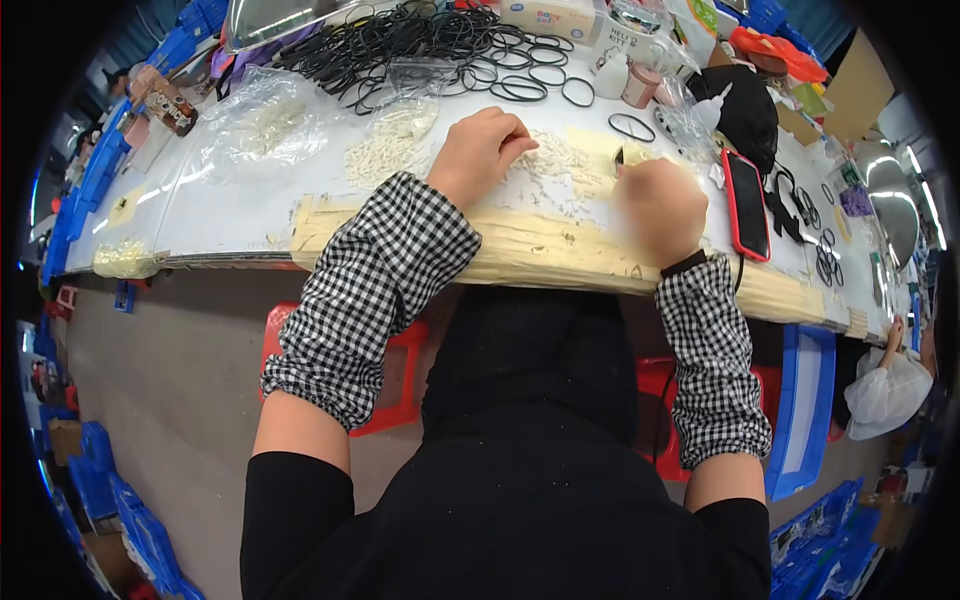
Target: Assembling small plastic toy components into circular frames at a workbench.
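We have our left hand [474, 160] over the near side of the table [230, 208], its fingers curled inward and its thumb close to the forefinger; we cannot tell whether a piece is pinched there. Our right hand [664, 212] is curled too but blurred, and we cannot make out its grip or name the small dark thing [620, 158] at its fingertips.

The small pale pieces [560, 165] lie loosely scattered on the table between our hands, while a thicker heap [383, 158] of similar ones sits just left of our left hand. Tan tape [450, 245] covers the table's edge in front of us.

To handle these pieces well, we would do best to pinch lightly with thumb and forefinger, taking them singly from the thin scatter, where they look easier to separate than in the heap. Keeping both wrists low and our checked sleeves [400, 255] off the heap should save us from brushing pieces over the edge. We should also mind the red-cased phone [748, 205] just right of our right hand, since a wide elbow swing could knock it.
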